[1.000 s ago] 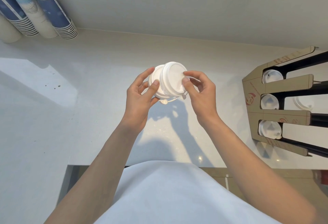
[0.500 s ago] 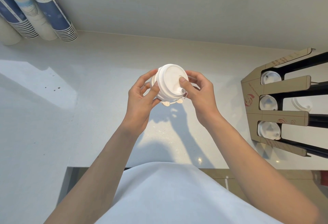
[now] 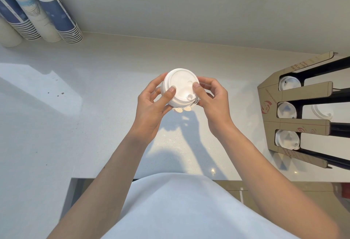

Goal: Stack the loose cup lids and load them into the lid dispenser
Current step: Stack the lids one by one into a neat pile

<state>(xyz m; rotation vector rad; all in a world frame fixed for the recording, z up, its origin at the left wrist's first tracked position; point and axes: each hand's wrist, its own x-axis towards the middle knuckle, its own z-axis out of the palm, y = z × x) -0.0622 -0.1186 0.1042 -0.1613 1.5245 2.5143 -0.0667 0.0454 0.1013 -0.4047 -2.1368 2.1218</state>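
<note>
White table [image 3: 106, 125] is seen under everything, with a pale wall behind it. A small stack of white lids [image 3: 180, 89] is held up over the middle of the table, well clear of it. The stack is gripped from 9 o'clock by the left hand [image 3: 151, 109] and from 3 o'clock by the right hand [image 3: 214, 102], with both thumbs pressed on the top lid. At 3 o'clock the brown and black lid dispenser [image 3: 272, 113] is seen, with 3 slots, and white lids are seen in each slot. At 11 o'clock, stacks of paper cups [image 3: 55, 11] are leaned by the wall.
</note>
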